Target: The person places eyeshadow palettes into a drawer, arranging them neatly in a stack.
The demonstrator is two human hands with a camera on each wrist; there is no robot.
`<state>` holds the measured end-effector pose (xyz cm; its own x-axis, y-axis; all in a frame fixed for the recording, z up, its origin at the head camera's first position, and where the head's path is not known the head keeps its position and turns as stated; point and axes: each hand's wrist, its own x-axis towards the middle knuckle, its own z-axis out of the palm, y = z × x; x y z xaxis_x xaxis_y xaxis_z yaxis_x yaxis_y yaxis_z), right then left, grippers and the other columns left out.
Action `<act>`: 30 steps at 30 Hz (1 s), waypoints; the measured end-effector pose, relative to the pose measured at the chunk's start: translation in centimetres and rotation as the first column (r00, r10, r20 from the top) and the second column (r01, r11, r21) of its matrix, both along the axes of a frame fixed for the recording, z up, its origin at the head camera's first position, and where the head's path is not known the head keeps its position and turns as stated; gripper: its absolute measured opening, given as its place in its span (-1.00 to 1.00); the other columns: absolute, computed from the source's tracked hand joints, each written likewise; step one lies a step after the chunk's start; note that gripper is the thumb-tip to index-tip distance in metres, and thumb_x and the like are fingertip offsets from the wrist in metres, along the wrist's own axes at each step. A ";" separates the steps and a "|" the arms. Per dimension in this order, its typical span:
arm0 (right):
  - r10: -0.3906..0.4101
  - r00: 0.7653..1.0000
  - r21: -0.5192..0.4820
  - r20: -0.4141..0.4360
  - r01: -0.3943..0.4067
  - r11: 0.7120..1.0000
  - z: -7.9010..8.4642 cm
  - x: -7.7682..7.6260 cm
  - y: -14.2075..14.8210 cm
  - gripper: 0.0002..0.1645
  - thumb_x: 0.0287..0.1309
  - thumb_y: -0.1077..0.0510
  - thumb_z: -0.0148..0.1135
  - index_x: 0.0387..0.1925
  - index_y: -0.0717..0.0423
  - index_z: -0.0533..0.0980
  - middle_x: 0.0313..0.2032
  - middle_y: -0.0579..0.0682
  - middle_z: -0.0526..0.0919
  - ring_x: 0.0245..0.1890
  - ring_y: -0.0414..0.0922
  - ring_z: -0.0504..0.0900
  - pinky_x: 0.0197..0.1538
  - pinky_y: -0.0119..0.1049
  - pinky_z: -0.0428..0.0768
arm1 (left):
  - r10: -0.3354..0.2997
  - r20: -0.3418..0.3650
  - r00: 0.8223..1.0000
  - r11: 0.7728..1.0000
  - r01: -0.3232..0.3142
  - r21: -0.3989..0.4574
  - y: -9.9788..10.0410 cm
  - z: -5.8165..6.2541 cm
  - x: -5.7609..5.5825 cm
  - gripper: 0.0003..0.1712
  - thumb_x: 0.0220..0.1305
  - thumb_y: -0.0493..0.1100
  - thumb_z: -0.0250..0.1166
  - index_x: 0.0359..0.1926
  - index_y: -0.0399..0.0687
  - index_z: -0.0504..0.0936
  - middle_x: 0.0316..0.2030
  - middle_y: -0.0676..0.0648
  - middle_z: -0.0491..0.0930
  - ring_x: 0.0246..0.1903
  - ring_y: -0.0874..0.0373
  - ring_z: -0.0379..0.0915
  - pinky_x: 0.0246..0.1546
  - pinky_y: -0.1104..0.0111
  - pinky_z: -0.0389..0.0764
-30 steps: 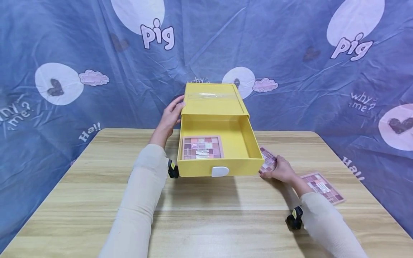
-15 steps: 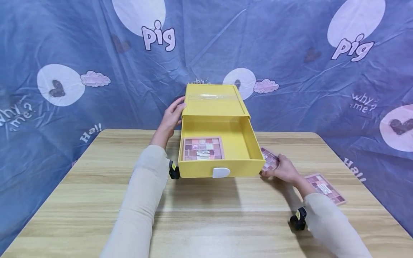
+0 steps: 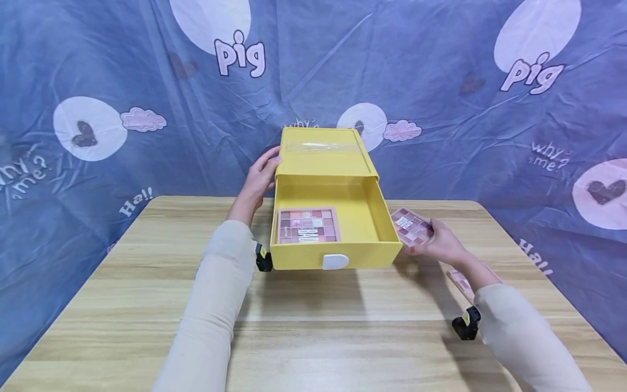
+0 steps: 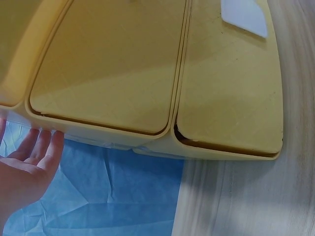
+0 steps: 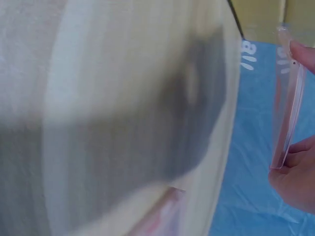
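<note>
We hold the pink palette (image 3: pixel 412 227) in our right hand (image 3: pixel 443 246), lifted off the worktop (image 3: pixel 343 326) at 3 o'clock of the yellow drawer (image 3: pixel 364 218). Better keep it flat and clear the drawer wall. Our left hand (image 3: pixel 258 175), fingers straight, steadies the box (image 3: pixel 320 152) at 9 o'clock.
</note>
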<state>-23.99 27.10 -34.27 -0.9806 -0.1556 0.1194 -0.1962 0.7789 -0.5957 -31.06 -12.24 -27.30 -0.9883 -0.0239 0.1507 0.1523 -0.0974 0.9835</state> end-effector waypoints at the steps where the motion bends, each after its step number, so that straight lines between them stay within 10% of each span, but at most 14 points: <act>1: 0.007 1.000 0.002 0.001 -0.007 1.000 0.3 0.0 0.0 -0.07 -0.41 0.05 0.45 -0.08 0.52 0.18 -0.28 0.30 0.39 -0.34 0.07 0.40 -0.20 -0.09 0.37 | 0.002 -0.004 1.000 1.000 -0.002 0.002 -0.1 -0.3 -0.3 -0.48 0.14 -0.05 0.08 0.16 0.10 0.32 -0.02 -0.07 0.35 -0.07 0.14 0.26 -0.11 0.14 0.31; 30: -0.009 0.997 0.123 0.081 -0.001 0.992 9.0 0.6 0.0 0.36 -0.34 -0.15 0.38 0.21 0.48 -0.24 0.13 0.46 0.06 0.09 0.29 0.08 0.06 0.11 0.08 | -0.007 0.001 1.000 1.000 0.007 0.027 0.0 -0.2 -0.3 -0.48 0.14 -0.06 0.08 0.17 0.09 0.32 -0.01 -0.09 0.34 -0.07 0.13 0.26 -0.09 0.14 0.30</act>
